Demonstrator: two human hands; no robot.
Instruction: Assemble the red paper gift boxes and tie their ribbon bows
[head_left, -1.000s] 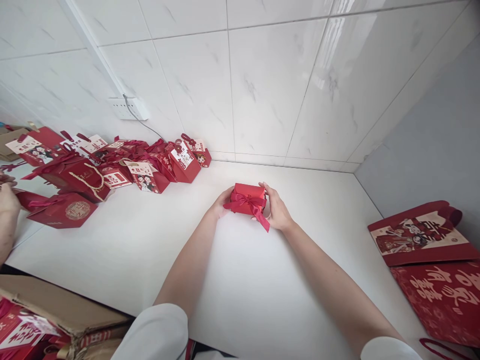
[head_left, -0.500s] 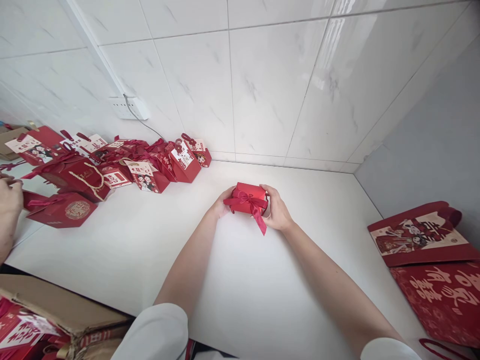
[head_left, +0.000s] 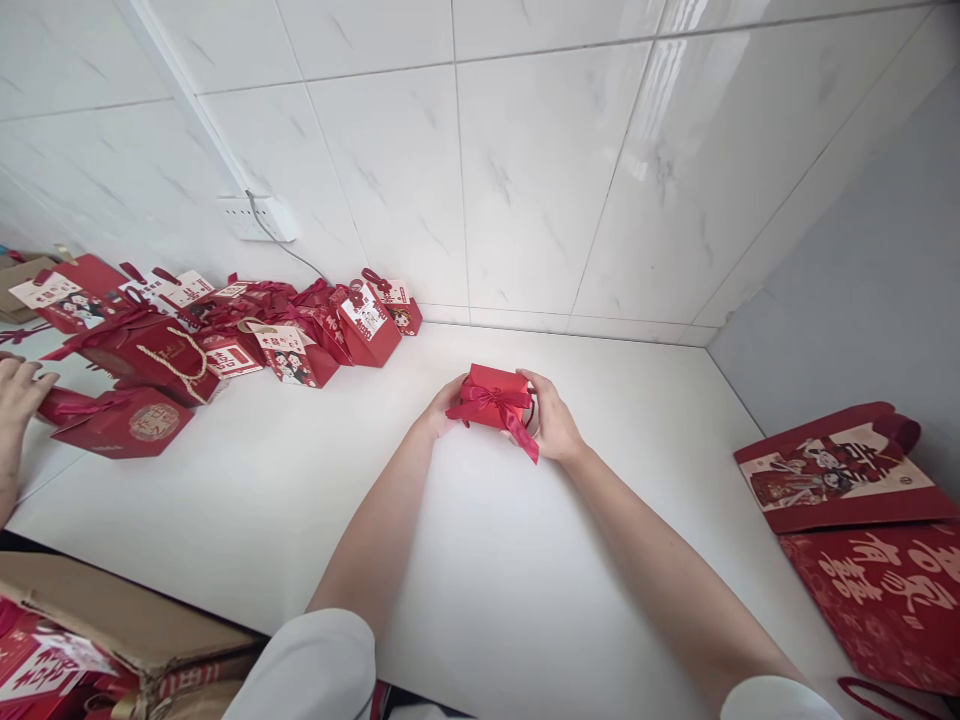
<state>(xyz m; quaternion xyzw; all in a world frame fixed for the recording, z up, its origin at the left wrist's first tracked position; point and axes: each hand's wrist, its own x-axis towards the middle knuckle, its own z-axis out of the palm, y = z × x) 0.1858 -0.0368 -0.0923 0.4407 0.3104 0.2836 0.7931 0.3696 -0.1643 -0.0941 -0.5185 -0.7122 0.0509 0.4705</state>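
Observation:
Between my two hands is a small red gift box (head_left: 496, 380), tied across its front with a dark pink satin ribbon in a bow (head_left: 495, 398). My left hand (head_left: 445, 408) grips the box's left end, fingers partly hidden behind it. At the right end my right hand (head_left: 553, 420) is closed round the box, thumb and fingers on its side. One ribbon tail hangs down in front, close to my right fingers. Whether the box rests on the white table (head_left: 480, 560) or is lifted slightly, I cannot tell.
Several red gift boxes (head_left: 300, 350) crowd the table's left back along the tiled wall. Another person's hand (head_left: 19, 395) is at the far left, beside a hexagonal red box (head_left: 124, 425). A cardboard carton (head_left: 127, 610) stands front left. Red paper bags (head_left: 847, 470) lie at right.
The ribbon tail has swung slightly to the right, and the box has tilted a little in my hands. At the far left the other person's hand has shifted and its fingers have spread.

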